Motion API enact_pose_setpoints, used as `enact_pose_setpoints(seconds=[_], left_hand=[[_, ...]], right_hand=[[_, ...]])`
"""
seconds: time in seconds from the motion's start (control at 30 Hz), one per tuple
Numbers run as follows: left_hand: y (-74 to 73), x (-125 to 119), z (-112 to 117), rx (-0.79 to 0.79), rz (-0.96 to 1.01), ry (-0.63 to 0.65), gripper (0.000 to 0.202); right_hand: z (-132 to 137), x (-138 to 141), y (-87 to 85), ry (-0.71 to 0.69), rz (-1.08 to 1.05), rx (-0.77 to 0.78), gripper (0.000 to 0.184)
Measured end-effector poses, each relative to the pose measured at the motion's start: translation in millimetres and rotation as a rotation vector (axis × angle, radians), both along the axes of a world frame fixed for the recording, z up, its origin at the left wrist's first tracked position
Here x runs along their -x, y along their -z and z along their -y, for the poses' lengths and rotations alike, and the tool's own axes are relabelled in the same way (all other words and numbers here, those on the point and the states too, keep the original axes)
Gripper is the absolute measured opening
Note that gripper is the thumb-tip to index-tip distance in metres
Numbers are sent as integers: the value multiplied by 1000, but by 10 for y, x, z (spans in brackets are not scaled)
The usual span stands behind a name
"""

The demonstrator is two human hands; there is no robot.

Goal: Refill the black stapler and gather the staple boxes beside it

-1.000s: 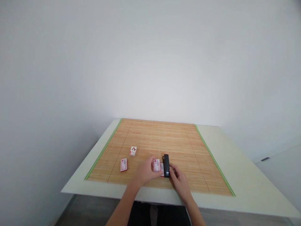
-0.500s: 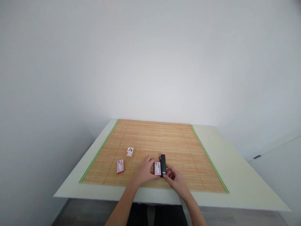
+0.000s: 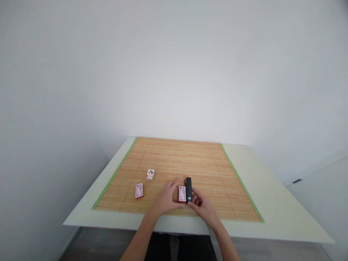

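A small red-and-white box (image 3: 182,194) lies on the bamboo mat, right up against the left side of a black stapler (image 3: 189,190). My left hand (image 3: 166,199) curves around the left side of this box, thumb and fingers spread apart, with the fingertips close to its edges. On the stapler's near right side, my right hand (image 3: 203,208) grips it with the thumb at the near end and the fingers curled along the side. Farther left lie a second red-and-white box (image 3: 139,190) and a smaller white box (image 3: 150,174) with a dark picture and red print.
The bamboo mat (image 3: 179,156) with green edges covers the middle of a white table (image 3: 274,203). A plain pale wall (image 3: 174,72) rises behind the table's far edge. A dark cable piece (image 3: 297,181) shows on the wall at right.
My left fingers have loosened slightly from the red-and-white box beside the stapler. The boxes and the stapler keep their places; my right hand stays at the stapler.
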State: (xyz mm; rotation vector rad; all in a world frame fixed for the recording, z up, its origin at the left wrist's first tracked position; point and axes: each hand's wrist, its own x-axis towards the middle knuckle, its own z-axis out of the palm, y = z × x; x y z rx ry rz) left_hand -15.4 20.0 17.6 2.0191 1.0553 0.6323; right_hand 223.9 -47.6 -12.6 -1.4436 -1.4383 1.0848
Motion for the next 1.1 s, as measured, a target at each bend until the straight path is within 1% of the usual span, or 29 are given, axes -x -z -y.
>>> enact_pose_setpoints(seconds=[0.03,0.07,0.1,0.13,0.17,0.23,0.3,0.33,0.37,0.4,0.43,0.47,0.5,0.57,0.63,0.7,0.77,0.8,0.9,1.03,1.1], left_hand=[[-13,78,7,24,-6,-19,110],[-29,188,8,33,-20,-49,104],[-46,332,1,27,-46,-84,94],[-61,509,-15,-7,-75,-135,81],[-70,713,-40,-56,-116,-192,73],[-68,1158,-106,-129,-246,-316,73],[-42,1562,-177,-123,-395,-441,82],[-27,1713,-207,-110,-444,-459,82],[-16,1814,-230,-97,-473,-453,78],[-12,1859,-247,-84,-482,-435,73],[-17,1845,-255,-73,-473,-405,69],[-33,1773,-256,-66,-447,-372,65],[-57,1648,-248,-68,-403,-341,64],[-126,1280,-213,-102,-272,-271,64],[-202,844,-166,-163,-121,-190,63],[-265,445,-128,-195,-51,-97,66],[-297,156,-111,-190,-26,-15,65],[-298,60,-110,-181,-21,18,63],[-245,-74,-117,-134,-16,73,62],[-135,-107,-107,-72,17,64,62],[-113,-124,-96,-66,44,59,61]], right_hand=[[-1,-8,13,5,-5,0,73],[-2,-15,26,10,-11,0,75],[-3,-21,39,14,-17,1,76],[-3,-25,51,16,-22,1,76],[-4,-28,62,17,-26,2,76],[-7,-29,80,17,-26,3,74],[-12,-27,96,17,-19,2,73],[-16,-26,103,18,-14,1,72],[-21,-25,109,19,-9,-1,72],[-25,-25,115,19,-4,-3,72],[-30,-25,118,18,0,-4,72],[-34,-26,120,14,5,0,71],[-37,-26,120,8,9,6,70],[-40,-26,115,-3,13,21,67],[-37,-23,105,-9,18,25,65],[-32,-18,93,-10,25,18,63],[-26,-11,78,-10,34,11,62],[-23,-7,70,-10,35,10,62],[-16,6,43,-12,29,7,61],[-14,21,21,-8,34,4,60],[-16,23,21,0,43,1,60]])
